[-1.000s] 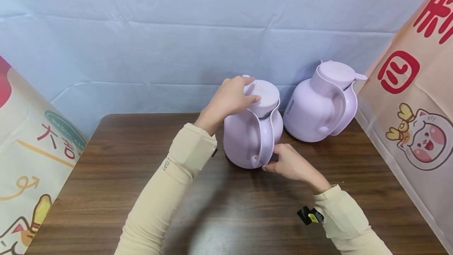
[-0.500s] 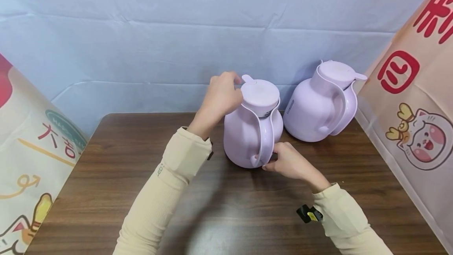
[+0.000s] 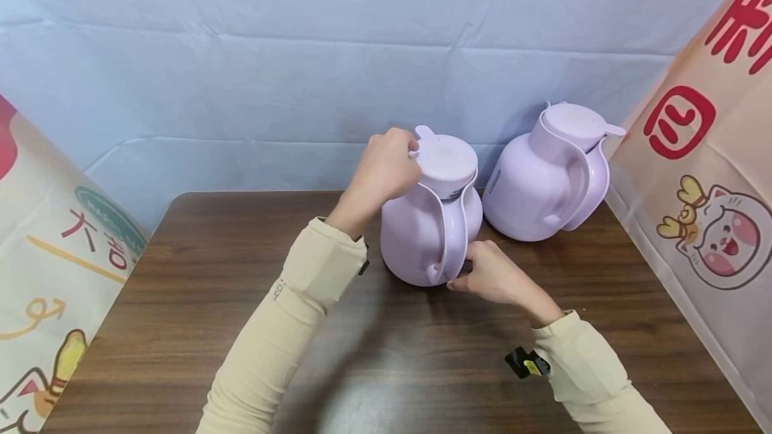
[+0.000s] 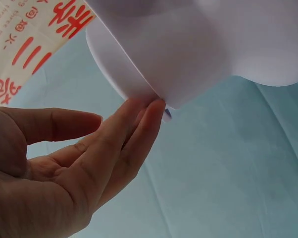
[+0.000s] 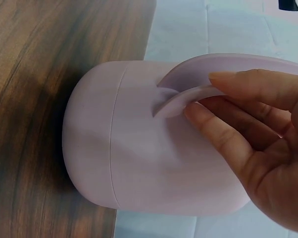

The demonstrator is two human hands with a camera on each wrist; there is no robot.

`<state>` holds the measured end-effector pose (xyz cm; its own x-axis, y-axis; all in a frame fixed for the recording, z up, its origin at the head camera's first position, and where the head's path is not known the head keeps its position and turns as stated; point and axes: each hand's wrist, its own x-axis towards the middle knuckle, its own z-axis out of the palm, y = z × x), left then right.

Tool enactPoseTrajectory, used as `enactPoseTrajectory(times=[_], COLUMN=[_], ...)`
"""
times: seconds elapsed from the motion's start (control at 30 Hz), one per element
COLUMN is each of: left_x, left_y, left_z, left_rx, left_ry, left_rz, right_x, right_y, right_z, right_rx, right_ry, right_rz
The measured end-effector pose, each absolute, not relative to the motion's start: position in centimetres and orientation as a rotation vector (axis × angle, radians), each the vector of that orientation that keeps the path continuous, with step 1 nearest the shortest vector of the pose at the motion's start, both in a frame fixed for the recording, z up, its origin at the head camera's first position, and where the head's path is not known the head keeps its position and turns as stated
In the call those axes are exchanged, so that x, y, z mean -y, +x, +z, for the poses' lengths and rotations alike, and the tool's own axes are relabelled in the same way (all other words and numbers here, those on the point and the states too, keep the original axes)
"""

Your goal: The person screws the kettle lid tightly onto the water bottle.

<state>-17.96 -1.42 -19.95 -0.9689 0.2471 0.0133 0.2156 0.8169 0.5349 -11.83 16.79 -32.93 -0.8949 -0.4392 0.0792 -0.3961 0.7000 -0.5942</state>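
Observation:
A lilac thermos jug (image 3: pixel 407 240) stands upright on the table, its lid (image 3: pixel 447 156) on top and a tab sticking out at the lid's back left. My left hand (image 3: pixel 386 166) is at the left side of the lid. In the left wrist view its fingertips (image 4: pixel 156 106) touch the lid's edge, fingers fairly straight and the thumb apart. Low on the jug's handle (image 3: pixel 454 236), my right hand (image 3: pixel 491 276) pinches the handle's lower end between thumb and finger, as the right wrist view shows on the handle (image 5: pixel 183 101).
Another lilac thermos jug (image 3: pixel 525 186) stands close by at the back right, its lid tab pointing right. Behind the brown wooden table (image 3: pixel 241 327) hangs a pale blue cloth (image 3: pixel 271 99). Printed cloths hang at the left (image 3: pixel 66 240) and right (image 3: pixel 651 220).
My left hand first drew back leftward off the top of the lid, uncovering the tab, then came slightly right again to the lid's edge. The right hand and both jugs have stayed put.

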Motion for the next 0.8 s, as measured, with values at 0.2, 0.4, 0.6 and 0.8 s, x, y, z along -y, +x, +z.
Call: enactPoseTrajectory(times=[0.2, 0.4, 0.6, 0.8], left_x=[0.9, 0.5, 0.7, 1.3], left_y=[-18.4, -18.9, -18.9, -18.3], left_z=[-19.9, -19.9, -19.8, -19.3], left_rx=[-2.922, -2.919, -2.895, -2.900], left_ry=[0.384, 0.372, 0.331, 0.276], left_rz=[0.832, 0.815, 0.872, 0.920], right_x=[-16.7, -16.7, -16.7, -16.7], right_y=[-11.8, -11.8, -11.8, -11.8], right_z=[-32.9, -32.9, -32.9, -32.8], right_rx=[-2.825, -2.824, -2.826, -2.824], right_ry=[-0.680, -0.675, -0.666, -0.653], right_rz=[-0.974, -0.968, -0.954, -0.952])
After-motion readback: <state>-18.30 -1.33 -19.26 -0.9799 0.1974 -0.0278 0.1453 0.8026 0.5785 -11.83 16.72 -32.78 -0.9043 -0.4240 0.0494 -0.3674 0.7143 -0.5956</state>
